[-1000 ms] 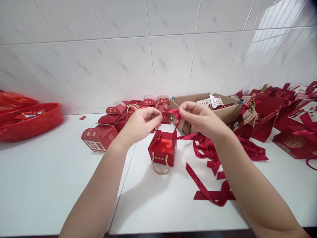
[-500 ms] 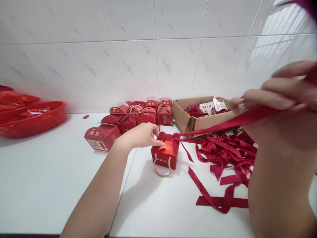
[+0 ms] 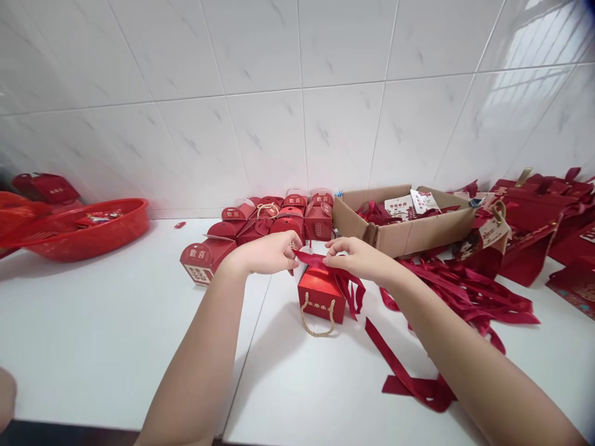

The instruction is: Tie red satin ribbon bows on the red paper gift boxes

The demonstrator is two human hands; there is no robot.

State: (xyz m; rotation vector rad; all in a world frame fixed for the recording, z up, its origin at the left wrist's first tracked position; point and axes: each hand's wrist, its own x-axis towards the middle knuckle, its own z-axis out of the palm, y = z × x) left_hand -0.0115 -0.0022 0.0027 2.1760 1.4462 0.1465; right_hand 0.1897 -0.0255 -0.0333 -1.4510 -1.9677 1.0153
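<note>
A small red gift box [image 3: 321, 296] with a looped rope handle [image 3: 318, 331] stands on the white table in front of me. Over its top stretches a dark red ribbon [image 3: 312, 259], pinched at one end by my left hand [image 3: 275, 253]. My right hand [image 3: 356, 255] grips the same ribbon just above the box's right side, and a loose length hangs down there. Both hands are closed, with the fingertips close together above the box. A pile of red ribbons [image 3: 465, 294] lies to the right, partly behind my right forearm.
Several red gift boxes [image 3: 279, 223] are grouped near the tiled wall. A cardboard box [image 3: 421, 238] holds ribbons and tags. Red bags [image 3: 530, 229] stand at the right, and a red basin [image 3: 102, 238] sits at the left. Part of a person's skin [image 3: 5, 396] shows at the left edge.
My right hand has come down from the upper right to the gift box, and the ribbon that was stretched long is now short between my hands. The view has shifted slightly.
</note>
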